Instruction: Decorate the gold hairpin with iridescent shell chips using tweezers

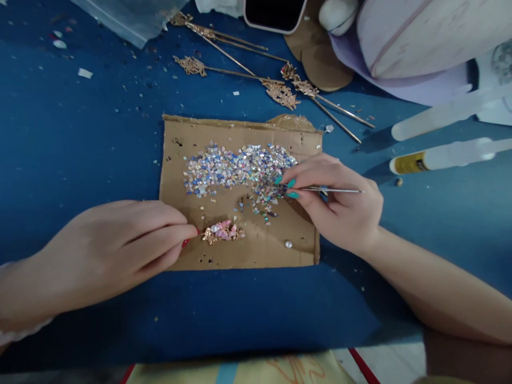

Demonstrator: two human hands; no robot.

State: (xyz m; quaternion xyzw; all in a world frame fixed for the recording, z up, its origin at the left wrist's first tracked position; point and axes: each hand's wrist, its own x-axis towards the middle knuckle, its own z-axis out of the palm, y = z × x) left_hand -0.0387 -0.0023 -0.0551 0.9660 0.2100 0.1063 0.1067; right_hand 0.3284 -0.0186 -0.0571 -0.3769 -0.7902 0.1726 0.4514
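Note:
My left hand (pixel 140 240) is closed, pinching the near end of a gold filigree hairpin (pixel 223 232) set with pink pieces and a pearl. The hairpin's stem is hidden behind my fingers. Its ornamented head lies over the cardboard sheet (pixel 256 256). In my closed right hand (pixel 340 202) are thin metal tweezers (pixel 332 190), held between thumb and fingers. Their tips reach the right part of a spread of small shiny chips (pixel 224 168), mostly blue, silver and iridescent; whether they grip a chip I cannot tell. A loose pearl (pixel 288 244) sits on the cardboard at lower right.
Several gold hairpins (pixel 282 95) lie beyond the cardboard. Two white tubes with nozzles, one with a yellow label (pixel 408 163), are at right. A phone (pixel 275 13), a plastic bag (pixel 132 18) and a pale rounded object (pixel 432 34) line the far side of the blue table (pixel 80 144).

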